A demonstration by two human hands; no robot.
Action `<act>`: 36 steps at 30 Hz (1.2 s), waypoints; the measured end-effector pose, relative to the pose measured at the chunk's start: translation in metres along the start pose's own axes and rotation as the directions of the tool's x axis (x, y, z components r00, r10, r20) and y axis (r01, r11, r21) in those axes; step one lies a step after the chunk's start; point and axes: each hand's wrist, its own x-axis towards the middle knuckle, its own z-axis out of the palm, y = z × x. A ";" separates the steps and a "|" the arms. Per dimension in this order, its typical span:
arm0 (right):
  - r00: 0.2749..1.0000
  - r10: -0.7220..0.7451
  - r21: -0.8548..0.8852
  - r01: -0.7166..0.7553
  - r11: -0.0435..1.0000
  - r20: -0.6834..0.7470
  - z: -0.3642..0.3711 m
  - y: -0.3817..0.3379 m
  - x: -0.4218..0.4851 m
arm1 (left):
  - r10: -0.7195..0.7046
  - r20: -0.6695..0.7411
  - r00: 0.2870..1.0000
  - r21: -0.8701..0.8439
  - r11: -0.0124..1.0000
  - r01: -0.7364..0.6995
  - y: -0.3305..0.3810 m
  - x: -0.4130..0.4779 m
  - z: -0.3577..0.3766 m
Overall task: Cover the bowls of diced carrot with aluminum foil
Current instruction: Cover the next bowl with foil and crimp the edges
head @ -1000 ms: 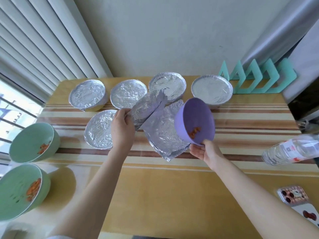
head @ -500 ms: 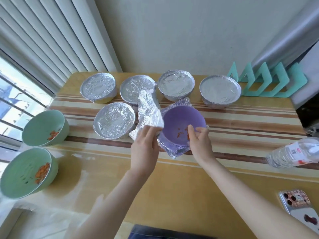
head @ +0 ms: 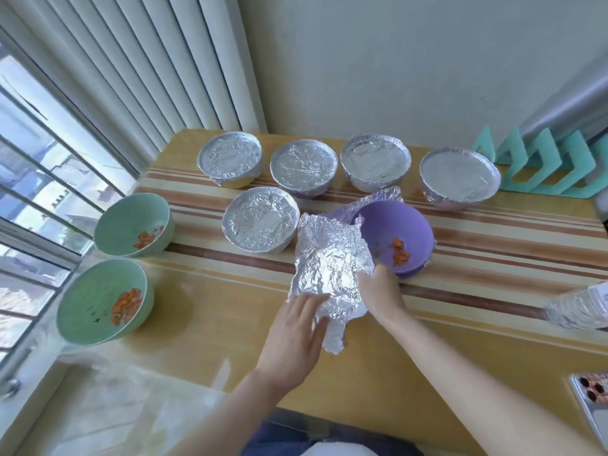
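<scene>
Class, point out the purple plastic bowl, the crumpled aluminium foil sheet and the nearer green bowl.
Purple plastic bowl [head: 406, 230]: head view, inner wall.
Crumpled aluminium foil sheet [head: 330, 258]: head view, middle.
Nearer green bowl [head: 87, 301]: head view, inner wall.

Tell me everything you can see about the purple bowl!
The purple bowl is round, smooth and plain, plastic by its look. It is uncovered and tilts toward the camera, showing a few orange diced carrot pieces low inside. It sits on the striped table, right of a foil-covered bowl. Crumpled aluminum foil lies under it and rises over its left rim. The right hand is at its near rim; whether it touches is hidden.
</scene>
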 end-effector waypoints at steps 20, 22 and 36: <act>0.949 -0.283 -0.301 0.314 0.901 0.140 0.114 -0.087 -0.059 | -0.629 -0.225 0.745 0.491 0.587 0.644 -0.204 -0.074 -0.120; 0.958 -0.252 -0.300 0.283 0.911 0.138 0.114 -0.083 -0.060 | -0.584 -0.222 0.781 0.473 0.636 0.610 -0.195 -0.079 -0.117; 0.989 -0.145 -0.395 0.137 0.908 0.010 0.023 -0.002 -0.061 | -0.195 0.036 0.980 0.279 0.944 0.178 -0.053 -0.084 -0.012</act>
